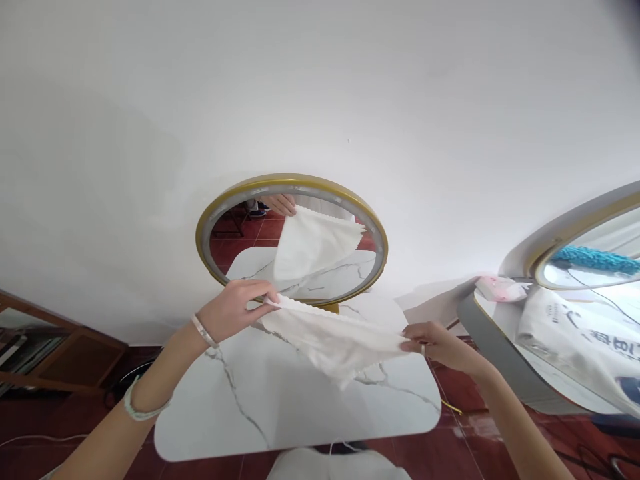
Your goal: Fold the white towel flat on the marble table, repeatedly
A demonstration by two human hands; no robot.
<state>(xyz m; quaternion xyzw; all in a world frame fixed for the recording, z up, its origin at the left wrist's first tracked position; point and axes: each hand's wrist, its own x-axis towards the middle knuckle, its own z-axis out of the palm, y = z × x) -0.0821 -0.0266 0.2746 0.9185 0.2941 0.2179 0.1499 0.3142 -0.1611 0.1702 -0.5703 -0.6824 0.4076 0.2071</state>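
Note:
A white cloth with a zigzag edge hangs stretched between both my hands above a white marble-patterned table. My left hand pinches its upper left corner, a bracelet on that wrist. My right hand, wearing a ring, pinches the right corner, slightly lower. The cloth sags in the middle toward the tabletop. A round gold-framed mirror stands at the table's far edge against the white wall and reflects the cloth and a hand.
Another gold-rimmed mirror and a table with a printed white bag and a pink-white packet stand at the right. A wooden shelf is at the left. The floor is red tile.

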